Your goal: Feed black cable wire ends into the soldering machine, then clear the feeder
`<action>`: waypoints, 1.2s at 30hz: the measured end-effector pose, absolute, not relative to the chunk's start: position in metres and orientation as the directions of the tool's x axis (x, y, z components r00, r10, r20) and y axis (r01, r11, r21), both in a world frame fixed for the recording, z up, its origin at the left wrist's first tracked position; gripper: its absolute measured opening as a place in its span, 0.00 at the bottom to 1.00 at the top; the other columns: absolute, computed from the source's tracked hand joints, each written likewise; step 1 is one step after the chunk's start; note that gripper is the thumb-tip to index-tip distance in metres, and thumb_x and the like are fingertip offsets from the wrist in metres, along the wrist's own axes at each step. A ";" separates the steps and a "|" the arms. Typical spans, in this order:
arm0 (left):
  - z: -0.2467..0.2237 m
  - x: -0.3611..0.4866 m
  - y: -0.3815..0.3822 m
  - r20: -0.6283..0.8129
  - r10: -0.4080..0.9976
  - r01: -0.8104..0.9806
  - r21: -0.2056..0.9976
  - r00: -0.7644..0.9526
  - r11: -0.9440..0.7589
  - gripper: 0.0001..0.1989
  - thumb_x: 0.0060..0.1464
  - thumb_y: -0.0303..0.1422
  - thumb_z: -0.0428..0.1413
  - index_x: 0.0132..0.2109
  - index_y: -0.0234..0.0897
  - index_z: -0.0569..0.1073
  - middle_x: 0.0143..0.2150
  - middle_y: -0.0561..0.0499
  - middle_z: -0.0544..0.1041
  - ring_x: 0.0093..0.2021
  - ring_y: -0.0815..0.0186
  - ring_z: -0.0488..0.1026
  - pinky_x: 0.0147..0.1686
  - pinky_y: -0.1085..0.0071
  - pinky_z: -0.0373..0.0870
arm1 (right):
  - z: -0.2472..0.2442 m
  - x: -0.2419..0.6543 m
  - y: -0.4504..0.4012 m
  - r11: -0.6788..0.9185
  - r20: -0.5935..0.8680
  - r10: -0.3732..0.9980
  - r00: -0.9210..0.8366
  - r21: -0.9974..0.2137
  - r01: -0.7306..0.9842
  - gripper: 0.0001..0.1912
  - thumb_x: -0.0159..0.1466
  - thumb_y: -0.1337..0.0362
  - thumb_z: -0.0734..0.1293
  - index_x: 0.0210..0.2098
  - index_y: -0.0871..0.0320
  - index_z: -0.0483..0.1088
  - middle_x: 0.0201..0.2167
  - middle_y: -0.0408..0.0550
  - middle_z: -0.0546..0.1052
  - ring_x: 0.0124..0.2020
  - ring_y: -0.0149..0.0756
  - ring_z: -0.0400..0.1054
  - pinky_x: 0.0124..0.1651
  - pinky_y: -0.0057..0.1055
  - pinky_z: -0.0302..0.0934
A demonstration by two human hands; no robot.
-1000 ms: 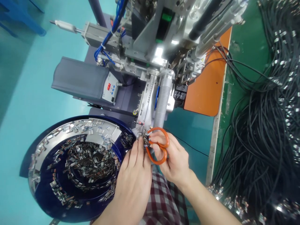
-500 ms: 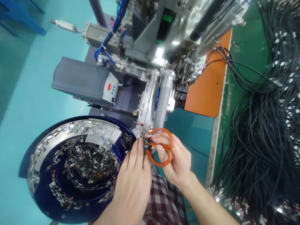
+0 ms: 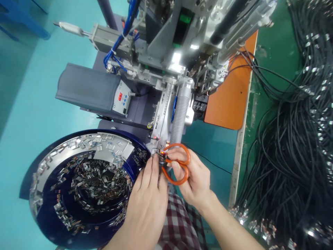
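Observation:
In my right hand (image 3: 194, 177) is a pair of scissors (image 3: 185, 178) with orange handles, gripped beside the loops. Its short blades point left at the end of a metal feed track (image 3: 161, 121); their tips are too crowded to make out. My left hand (image 3: 149, 187) lies palm down, fingers stretched out and close together, its fingertips touching the track's end near the blades. What lies under those fingertips is hidden. Left of it, a dark blue feeder bowl (image 3: 47, 225) holds many small shiny metal pieces (image 3: 104, 180).
A grey control box (image 3: 88, 88) with a red display stands behind the bowl. Beside the track runs a ribbed grey hose (image 3: 180, 114). Machinery (image 3: 161, 45) rises at the back. An orange board (image 3: 226, 100) and heaped black cables (image 3: 283, 146) are on the right.
The scissors and my right hand have shifted slightly left. A red glow now shows by the blades. My left hand stays almost where it was.

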State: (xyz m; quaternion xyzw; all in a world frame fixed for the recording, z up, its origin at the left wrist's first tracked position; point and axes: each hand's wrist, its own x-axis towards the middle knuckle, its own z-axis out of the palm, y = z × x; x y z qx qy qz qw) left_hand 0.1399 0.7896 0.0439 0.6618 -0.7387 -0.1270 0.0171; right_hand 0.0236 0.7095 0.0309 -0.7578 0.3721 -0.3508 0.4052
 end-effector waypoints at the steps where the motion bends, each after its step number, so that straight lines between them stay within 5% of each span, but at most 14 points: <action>1: 0.044 0.140 0.790 -0.142 -0.982 -0.973 0.211 -0.124 0.092 0.24 0.53 0.26 0.50 0.58 0.21 0.65 0.61 0.29 0.63 0.60 0.47 0.61 0.55 0.55 0.65 | 0.031 0.024 0.709 -0.394 0.229 -0.849 0.477 -0.875 -0.280 0.16 0.60 0.78 0.61 0.46 0.59 0.67 0.42 0.51 0.73 0.46 0.39 0.68 0.50 0.37 0.66; 36: 0.045 0.138 0.788 -0.180 -0.977 -0.979 0.189 -0.113 0.078 0.25 0.53 0.23 0.49 0.58 0.25 0.65 0.62 0.32 0.62 0.60 0.49 0.62 0.54 0.56 0.66 | 0.032 0.025 0.706 -0.465 0.269 -0.833 0.484 -0.815 -0.347 0.13 0.62 0.74 0.61 0.46 0.58 0.66 0.40 0.53 0.75 0.44 0.40 0.70 0.46 0.39 0.69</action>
